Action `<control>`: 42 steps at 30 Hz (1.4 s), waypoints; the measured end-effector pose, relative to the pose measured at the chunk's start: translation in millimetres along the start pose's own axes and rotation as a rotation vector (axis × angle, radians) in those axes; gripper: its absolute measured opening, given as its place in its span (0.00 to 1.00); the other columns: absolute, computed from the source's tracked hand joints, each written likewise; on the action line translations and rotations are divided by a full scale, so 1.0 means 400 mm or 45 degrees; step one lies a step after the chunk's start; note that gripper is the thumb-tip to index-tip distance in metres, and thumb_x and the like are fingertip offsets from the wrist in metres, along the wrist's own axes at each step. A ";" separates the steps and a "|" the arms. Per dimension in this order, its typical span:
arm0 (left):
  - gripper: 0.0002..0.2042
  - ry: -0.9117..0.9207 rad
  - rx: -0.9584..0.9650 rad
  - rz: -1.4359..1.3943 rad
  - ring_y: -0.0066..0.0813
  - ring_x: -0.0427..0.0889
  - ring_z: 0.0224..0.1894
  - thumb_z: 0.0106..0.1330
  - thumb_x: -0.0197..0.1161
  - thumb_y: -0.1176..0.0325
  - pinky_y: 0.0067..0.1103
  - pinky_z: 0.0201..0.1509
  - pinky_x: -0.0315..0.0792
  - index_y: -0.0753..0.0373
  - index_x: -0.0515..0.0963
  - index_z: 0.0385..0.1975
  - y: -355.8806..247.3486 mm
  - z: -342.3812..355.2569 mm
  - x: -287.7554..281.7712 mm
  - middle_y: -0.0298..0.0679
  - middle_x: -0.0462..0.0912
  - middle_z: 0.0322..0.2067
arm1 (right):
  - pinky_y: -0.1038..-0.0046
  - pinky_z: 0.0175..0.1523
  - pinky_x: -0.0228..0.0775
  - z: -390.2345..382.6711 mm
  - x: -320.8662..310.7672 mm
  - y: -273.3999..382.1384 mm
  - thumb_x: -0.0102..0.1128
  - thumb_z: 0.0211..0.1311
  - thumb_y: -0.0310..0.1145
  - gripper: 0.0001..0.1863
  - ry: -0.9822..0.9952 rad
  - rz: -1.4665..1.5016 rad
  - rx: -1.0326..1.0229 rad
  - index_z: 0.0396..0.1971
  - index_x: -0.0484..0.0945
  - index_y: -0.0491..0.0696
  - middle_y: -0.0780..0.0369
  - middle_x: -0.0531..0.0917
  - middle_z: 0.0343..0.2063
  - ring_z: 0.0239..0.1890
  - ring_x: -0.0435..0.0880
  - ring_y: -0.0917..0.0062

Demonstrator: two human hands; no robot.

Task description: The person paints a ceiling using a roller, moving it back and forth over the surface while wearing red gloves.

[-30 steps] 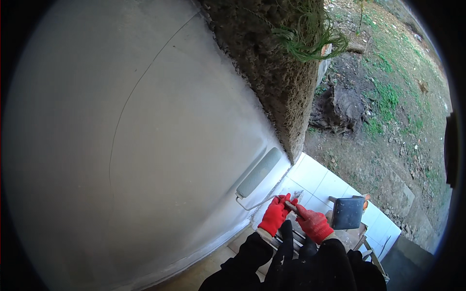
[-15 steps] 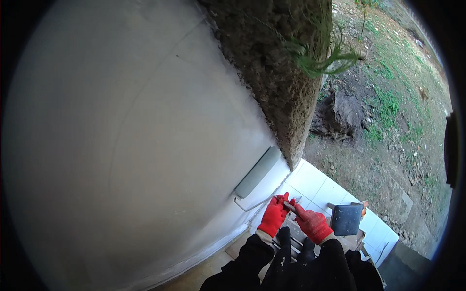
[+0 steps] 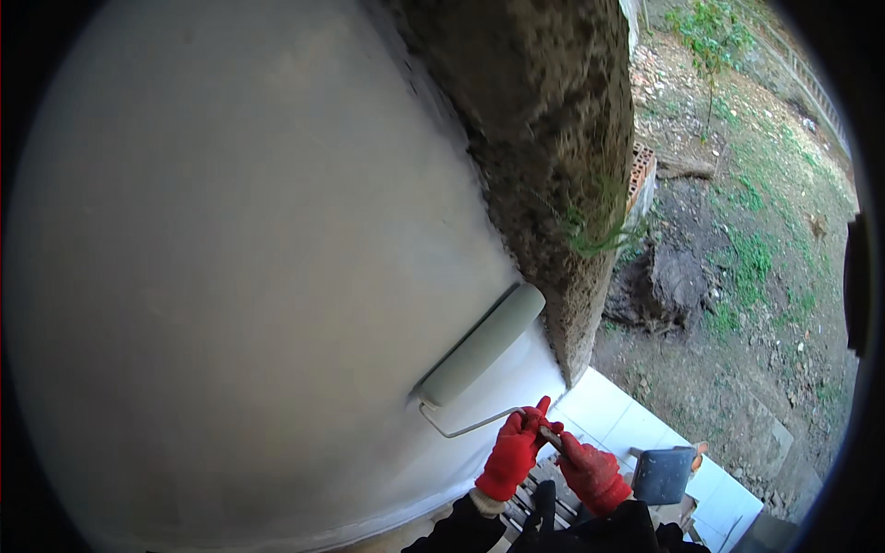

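Note:
Both my hands wear red gloves and hold a paint roller with a grey-green sleeve. The sleeve lies against a smooth white wall, slanting beside its rough brown edge. A bent wire frame runs from the sleeve's lower end to the handle. My left hand is closed around the front of the handle, one finger sticking up. Just behind it, my right hand grips the handle, whose rear part is hidden in the glove.
Rough earthen-looking masonry with a green sprig borders the wall. White tiles lie below, with a dark stool-like object standing there. Slats show beneath my arms. Beyond are a stump, perforated brick and grassy ground.
My view has shifted, so the masonry, tiles and stump sit lower in the picture. Relative to the wall's corner, the roller and both hands have moved farther up the wall. Both grips continue.

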State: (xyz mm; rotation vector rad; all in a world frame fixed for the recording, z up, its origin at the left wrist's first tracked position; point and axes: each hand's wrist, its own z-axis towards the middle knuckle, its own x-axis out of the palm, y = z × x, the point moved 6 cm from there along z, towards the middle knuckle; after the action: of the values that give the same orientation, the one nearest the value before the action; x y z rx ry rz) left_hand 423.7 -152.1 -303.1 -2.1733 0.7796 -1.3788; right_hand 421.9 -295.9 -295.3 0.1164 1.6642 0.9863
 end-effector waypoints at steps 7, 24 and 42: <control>0.06 0.075 0.263 0.265 0.26 0.79 0.40 0.74 0.42 0.71 0.27 0.49 0.75 0.62 0.66 0.35 -0.269 -0.132 0.252 0.49 0.60 0.64 | 0.61 0.21 0.66 0.033 -0.226 0.226 0.65 0.50 0.35 0.28 -0.423 0.243 -0.217 0.54 0.69 0.53 0.59 0.79 0.20 0.20 0.79 0.62; 0.06 0.291 0.450 0.489 0.33 0.80 0.45 0.74 0.41 0.73 0.28 0.52 0.74 0.62 0.67 0.36 -0.578 -0.361 0.541 0.47 0.62 0.64 | 0.64 0.38 0.75 0.013 -0.489 0.516 0.51 0.61 0.22 0.28 -0.557 0.556 -0.375 0.62 0.66 0.57 0.51 0.81 0.43 0.37 0.83 0.59; 0.07 -0.100 -0.419 0.024 0.44 0.73 0.56 0.73 0.47 0.67 0.36 0.62 0.69 0.64 0.65 0.43 0.241 -0.079 -0.167 0.49 0.73 0.48 | 0.55 0.38 0.71 -0.163 -0.015 0.001 0.53 0.61 0.42 0.25 0.388 0.304 0.449 0.59 0.64 0.60 0.50 0.81 0.33 0.35 0.81 0.52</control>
State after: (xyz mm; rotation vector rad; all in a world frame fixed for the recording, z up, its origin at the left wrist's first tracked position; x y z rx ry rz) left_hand 350.7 -180.9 -395.8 -2.4421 1.0560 -1.2166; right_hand 369.0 -334.0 -290.2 0.4258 2.1336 0.9082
